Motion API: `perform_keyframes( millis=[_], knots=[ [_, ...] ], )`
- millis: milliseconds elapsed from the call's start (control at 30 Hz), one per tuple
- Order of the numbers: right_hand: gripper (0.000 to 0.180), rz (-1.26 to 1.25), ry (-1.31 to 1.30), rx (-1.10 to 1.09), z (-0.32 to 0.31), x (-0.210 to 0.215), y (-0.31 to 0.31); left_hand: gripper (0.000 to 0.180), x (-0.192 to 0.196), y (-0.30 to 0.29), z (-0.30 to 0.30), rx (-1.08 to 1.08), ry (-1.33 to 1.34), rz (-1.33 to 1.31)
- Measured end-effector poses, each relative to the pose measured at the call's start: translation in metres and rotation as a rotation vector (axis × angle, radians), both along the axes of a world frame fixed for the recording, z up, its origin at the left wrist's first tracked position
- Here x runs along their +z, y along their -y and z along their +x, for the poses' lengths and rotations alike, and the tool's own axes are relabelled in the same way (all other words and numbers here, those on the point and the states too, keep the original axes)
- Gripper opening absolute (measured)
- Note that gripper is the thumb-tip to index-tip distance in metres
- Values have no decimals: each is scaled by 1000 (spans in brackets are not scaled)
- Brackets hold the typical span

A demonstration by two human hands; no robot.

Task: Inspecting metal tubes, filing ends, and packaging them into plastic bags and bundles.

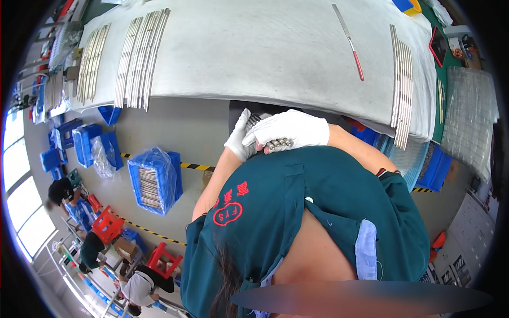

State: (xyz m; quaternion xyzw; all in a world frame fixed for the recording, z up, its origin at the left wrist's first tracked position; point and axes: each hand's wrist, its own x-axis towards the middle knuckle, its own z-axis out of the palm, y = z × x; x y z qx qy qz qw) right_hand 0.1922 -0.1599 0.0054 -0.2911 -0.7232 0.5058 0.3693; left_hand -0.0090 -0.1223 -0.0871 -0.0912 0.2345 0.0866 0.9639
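My left hand (241, 137) and my right hand (290, 130), both in white gloves, are close together in front of my body, just off the near edge of the table. Between them is a bundle of shiny metal rods (278, 143). Rod ends show below my right hand, and more of the bundle appears between the two gloves. The right hand lies across the rods with its fingers over them. My left hand closes around the bundle from the other side. The rods' full length is hidden by the hands.
The table (254, 53) has a white cover. On it lie a red-handled file (357, 61) and rows of long metal strips, at the left (142, 58) and right (402, 85). A blue crate (172, 180) with stacked rods stands on the floor; other people sit behind at lower left.
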Motion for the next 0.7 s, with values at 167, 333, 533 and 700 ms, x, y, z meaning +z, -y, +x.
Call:
perform_keyframes(
  millis=[167,333,533,700],
  knots=[
    [25,-98,-44,43,1,10,4,32,-5,-9,21,176,-531,141],
    [35,218,272,-275,12,10,5,17,22,-54,-34,888,-419,264],
    [36,-16,492,-365,26,47,6,19,126,-32,-17,772,-720,1091],
    [45,-132,390,-278,14,54,-8,16,104,-3,12,-158,-616,1886]
  ],
)
